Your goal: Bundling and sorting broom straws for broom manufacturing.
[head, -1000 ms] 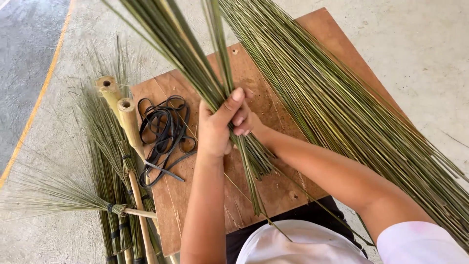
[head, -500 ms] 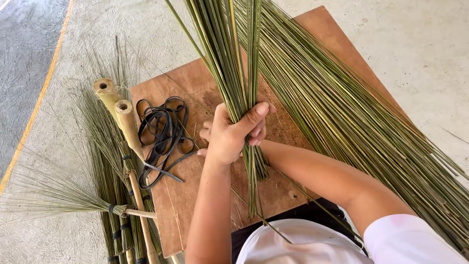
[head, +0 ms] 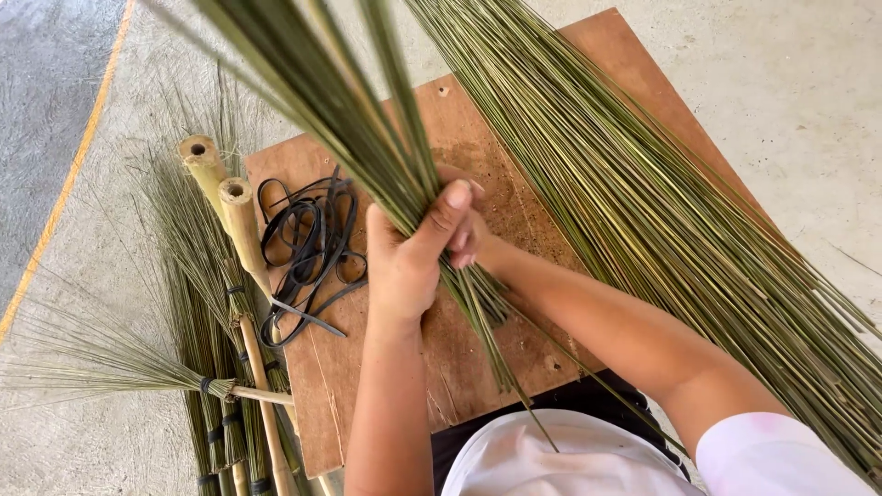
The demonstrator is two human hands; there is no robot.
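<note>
Under both hands lies a brown wooden board [head: 478, 129]. To the right of the hands a big pile of green sticks [head: 661, 211] slants across it. The left hand [head: 409, 266] is clenched around a bundle of sticks [head: 367, 138] — its tips fan up and away. The right hand [head: 469, 234] sits just behind, mostly hidden; it seems to grip the same bundle. Left of the hands lie bamboo poles [head: 230, 207] and black straps [head: 308, 243] — a loose tangle.
</note>
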